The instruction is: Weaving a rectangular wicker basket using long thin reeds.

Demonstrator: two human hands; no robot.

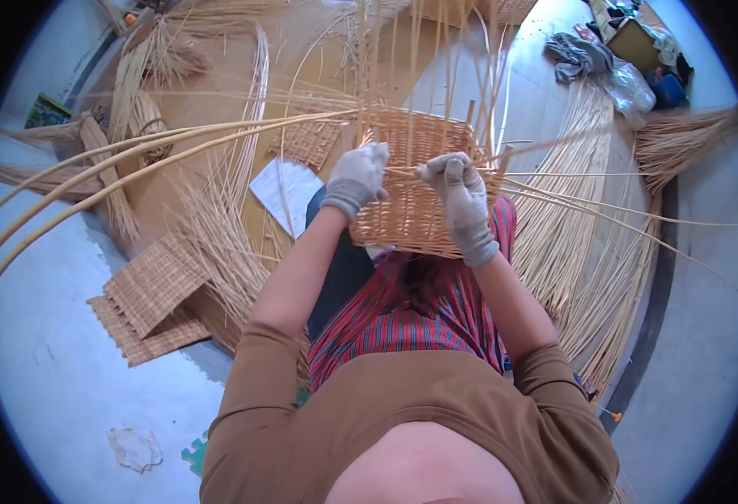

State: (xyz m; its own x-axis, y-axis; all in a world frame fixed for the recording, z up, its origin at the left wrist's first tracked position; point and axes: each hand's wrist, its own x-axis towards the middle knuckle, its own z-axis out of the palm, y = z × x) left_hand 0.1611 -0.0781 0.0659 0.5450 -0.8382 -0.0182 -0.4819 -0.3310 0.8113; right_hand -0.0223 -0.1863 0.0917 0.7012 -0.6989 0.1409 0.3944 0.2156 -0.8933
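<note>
A partly woven wicker basket (407,214) stands above my lap, with upright stakes rising from its far side. My left hand (359,178), in a pale work glove, is closed at its left edge, fingers curled over the weave. My right hand (459,197), gloved too, is pinched closed at the right part of the basket, on a thin cane strand that crosses the weave between the hands. The fingertips partly hide this strand. Several thick canes (133,151) sweep from the far left to the basket beside my left hand. Thin strands (587,202) stick out to the right.
Bundles of loose cane strands (566,244) lie on the floor to the right, more (217,227) to the left. Two woven panels (154,286) overlap at the left. A white sheet (281,191) lies beyond my left forearm. Cloth, plastic and a box (633,44) sit far right.
</note>
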